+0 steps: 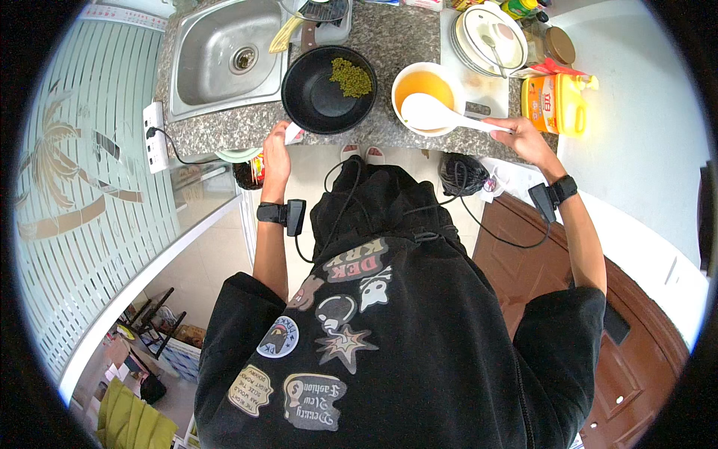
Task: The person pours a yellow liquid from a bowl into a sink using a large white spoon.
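A black pan [314, 106] stands at the counter's front edge, with a heap of small green beans [352, 77] on its right side. At the pan's near left rim, my left hand [276, 156] grips a white object [292, 133]; whether it is the pan's handle I cannot tell. To the right is a white bowl [457, 84] of amber liquid [424, 82]. My right hand [523, 139] holds a white ladle [432, 112] by the end of its handle. The ladle's head is over the bowl's near part, its rounded side showing.
A steel sink [224, 33] is set in the granite counter [392, 33] at the left. Behind the pan are a brown handle [308, 36] and a yellowish handle [284, 35]. Stacked plates with a lid [477, 39] and a yellow jug [569, 104] stand right. Cables hang from both wrists.
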Action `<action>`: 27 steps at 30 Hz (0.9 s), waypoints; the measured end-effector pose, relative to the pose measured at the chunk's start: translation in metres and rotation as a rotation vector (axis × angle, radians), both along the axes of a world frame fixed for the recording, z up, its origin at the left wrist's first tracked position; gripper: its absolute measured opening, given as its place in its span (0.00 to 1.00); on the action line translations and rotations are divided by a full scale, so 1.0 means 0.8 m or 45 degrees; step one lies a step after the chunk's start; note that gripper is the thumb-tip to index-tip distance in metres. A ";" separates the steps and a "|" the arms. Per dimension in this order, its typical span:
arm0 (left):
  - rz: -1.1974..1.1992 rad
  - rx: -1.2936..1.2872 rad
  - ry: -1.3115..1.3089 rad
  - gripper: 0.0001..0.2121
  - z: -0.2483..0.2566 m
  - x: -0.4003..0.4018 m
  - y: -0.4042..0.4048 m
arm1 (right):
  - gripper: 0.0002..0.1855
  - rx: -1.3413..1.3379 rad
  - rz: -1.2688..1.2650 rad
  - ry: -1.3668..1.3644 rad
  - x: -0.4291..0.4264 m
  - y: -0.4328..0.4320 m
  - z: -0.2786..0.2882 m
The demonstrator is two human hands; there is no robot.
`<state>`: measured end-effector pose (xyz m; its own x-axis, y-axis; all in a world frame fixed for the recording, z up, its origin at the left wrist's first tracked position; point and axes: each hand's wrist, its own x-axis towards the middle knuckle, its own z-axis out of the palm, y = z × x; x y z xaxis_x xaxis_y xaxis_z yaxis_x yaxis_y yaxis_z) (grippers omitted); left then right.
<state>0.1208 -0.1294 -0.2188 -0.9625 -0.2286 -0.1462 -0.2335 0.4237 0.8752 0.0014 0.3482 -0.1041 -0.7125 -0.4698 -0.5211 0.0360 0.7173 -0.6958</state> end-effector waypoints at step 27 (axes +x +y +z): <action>-0.064 0.067 0.008 0.18 0.022 -0.006 0.003 | 0.17 -0.150 -0.277 -0.228 0.024 0.016 -0.037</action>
